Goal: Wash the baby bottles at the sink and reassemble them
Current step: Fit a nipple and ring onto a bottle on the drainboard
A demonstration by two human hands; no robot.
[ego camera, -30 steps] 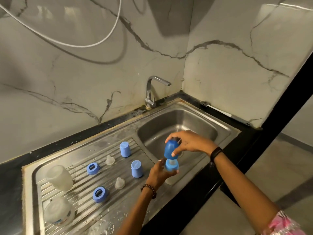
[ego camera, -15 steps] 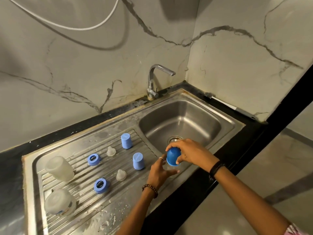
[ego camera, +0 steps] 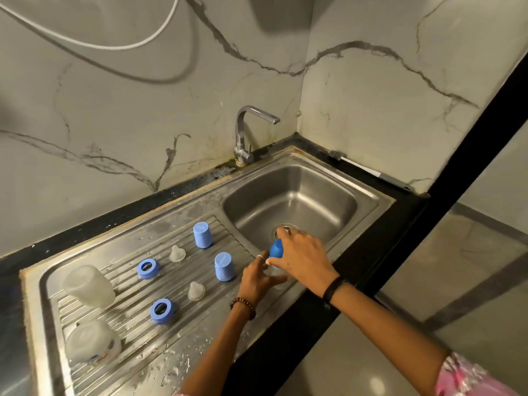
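Both hands at the front rim of the stainless-steel sink [ego camera: 368,192], lower than half a second ago and closer to the near edge of the basin. Right hand [ego camera: 303,257] curled over a rounded blue plastic cap [ego camera: 275,248], fingers wrapped across its top and hiding most of it; only the left flank of the cap visible. Left hand [ego camera: 257,278] just beneath, fingers and thumb closed around a clear baby bottle [ego camera: 278,277], glimpsed as a pale transparent shape between the two hands, a ring on one finger, a beaded bracelet [ego camera: 244,305] on the wrist. Black band [ego camera: 333,290] on the right wrist. One second ago held higher, cap tilted up over the basin; now pressed down onto the bottle, cap and bottle together at the basin's near-left corner.

On the ribbed draining board [ego camera: 120,332], nothing shifted: two upright light-blue cylindrical caps [ego camera: 202,235] [ego camera: 224,266], two blue screw rings [ego camera: 148,269] [ego camera: 163,310], two clear silicone teats [ego camera: 177,253] [ego camera: 196,291], and two frosted bottle bodies upside down at the left end [ego camera: 88,285] [ego camera: 93,342]. Chrome tap [ego camera: 245,132] behind the basin, spout towards the right. Long-handled grey and white brush [ego camera: 371,174] lying on the black counter by the marble wall. White cable [ego camera: 120,44] looping across the wall above.
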